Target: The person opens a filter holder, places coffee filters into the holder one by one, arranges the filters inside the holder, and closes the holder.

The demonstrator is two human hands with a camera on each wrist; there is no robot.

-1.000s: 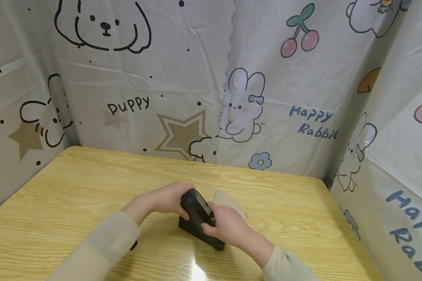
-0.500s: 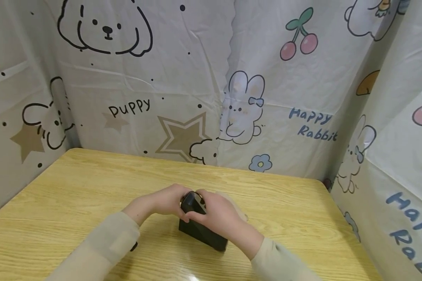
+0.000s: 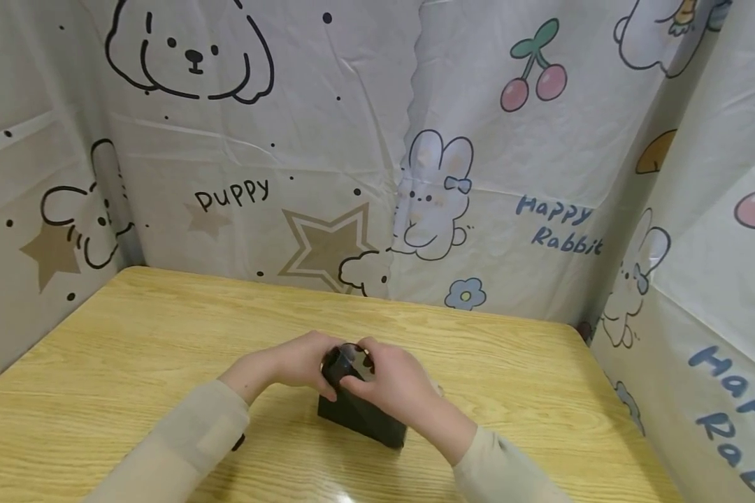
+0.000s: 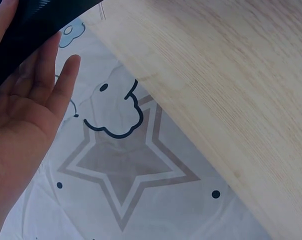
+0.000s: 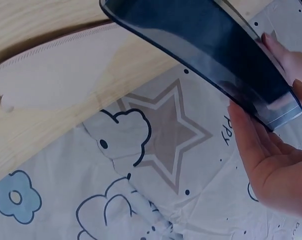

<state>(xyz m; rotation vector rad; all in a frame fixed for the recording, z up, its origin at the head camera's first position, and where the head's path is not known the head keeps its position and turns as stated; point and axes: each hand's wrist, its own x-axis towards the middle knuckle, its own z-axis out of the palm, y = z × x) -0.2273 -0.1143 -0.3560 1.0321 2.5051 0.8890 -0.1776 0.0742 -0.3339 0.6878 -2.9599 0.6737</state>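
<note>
Left hand and right hand – fingers curled round black case, upper end, over table – probably a two-handed handling step, next move likely needs firm left support

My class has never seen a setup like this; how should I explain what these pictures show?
There is no robot here, just a person's bare left hand and right hand. The large picture comes from a camera worn on the head; the two smaller ones come from cameras on the wrists. Both hands grip one black object with a glossy face; its exact kind isn't clear. On the wood-grain table lies a pale pouch-like item, seen best from the right wrist. Behind the table hangs a printed sheet with cartoon animals.
</note>
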